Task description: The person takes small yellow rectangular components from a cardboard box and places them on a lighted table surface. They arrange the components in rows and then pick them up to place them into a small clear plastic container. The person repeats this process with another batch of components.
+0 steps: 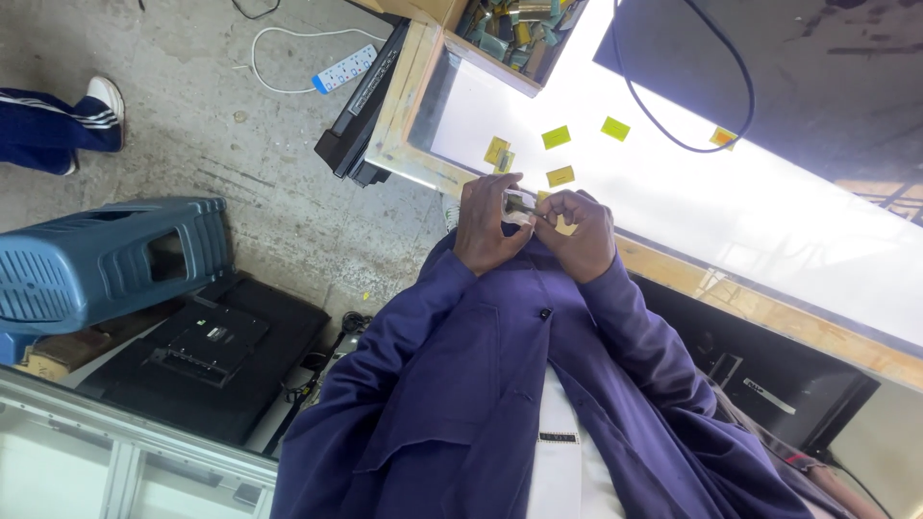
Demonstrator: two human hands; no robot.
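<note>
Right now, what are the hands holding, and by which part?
A small thin strip: left hand pinches one end, right hand the other. Its kind is unclear.

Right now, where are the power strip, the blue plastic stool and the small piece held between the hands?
power strip (pixel 344 68): head view, middle of its white body.
blue plastic stool (pixel 96 259): head view, ribbed side.
small piece (pixel 520 205): head view, the part showing between both hands.

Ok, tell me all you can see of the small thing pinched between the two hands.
The small flat brass-coloured piece is pinched between the fingertips of the left hand and the right hand, over the near edge of the lit white table. It looks thin and metallic. Finer detail is too blurred to tell.
</note>
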